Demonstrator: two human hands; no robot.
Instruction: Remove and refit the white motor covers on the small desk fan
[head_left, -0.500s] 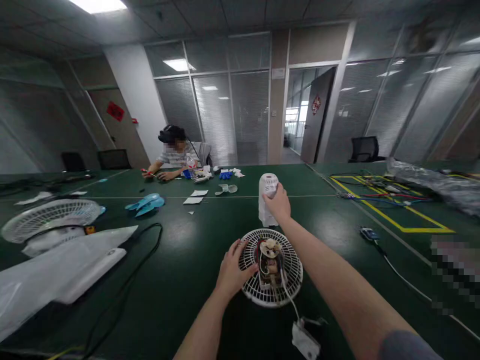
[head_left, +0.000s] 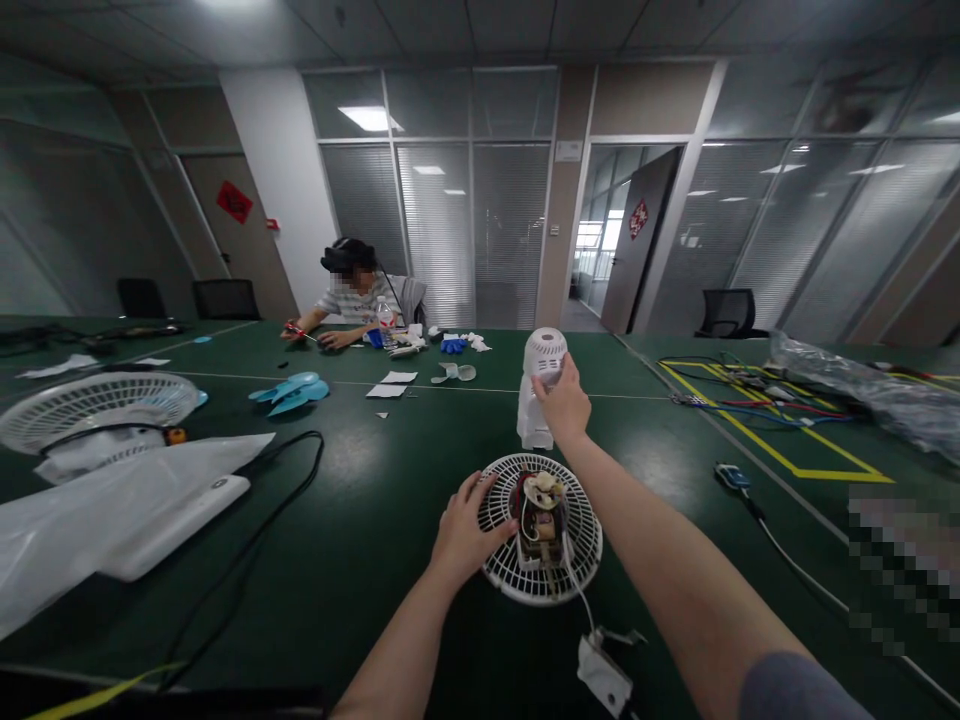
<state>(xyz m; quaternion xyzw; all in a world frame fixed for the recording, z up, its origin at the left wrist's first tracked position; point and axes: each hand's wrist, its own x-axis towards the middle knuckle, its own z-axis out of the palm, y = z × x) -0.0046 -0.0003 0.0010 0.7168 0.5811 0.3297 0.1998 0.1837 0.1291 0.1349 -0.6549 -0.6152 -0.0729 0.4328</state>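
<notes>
A round white fan grille (head_left: 502, 575) lies on the green table in front of me, an exposed motor assembly (head_left: 541, 525) with wires at its centre. My left hand (head_left: 471, 528) rests on the grille's left side, fingers spread and thumb beside the motor. Beyond the grille, my right hand (head_left: 564, 402) has its fingers around a white vented motor cover (head_left: 546, 345). Below the cover is a white plastic body (head_left: 533, 418); whether the two are joined I cannot tell. A white cord leads from the motor to a small white box (head_left: 604, 675) near me.
To the left lie another white fan grille (head_left: 112, 395), a plastic bag (head_left: 150, 500), a black cable (head_left: 300, 487) and blue fan blades (head_left: 292, 392). Wires (head_left: 780, 390) and a small blue device (head_left: 731, 477) are at right. Across the table sits a person (head_left: 356, 290) holding a red-handled tool.
My right hand and the vented cover have risen slightly, while the white body below stays about where it was. My left hand remains on the grille. The view has shifted a little.
</notes>
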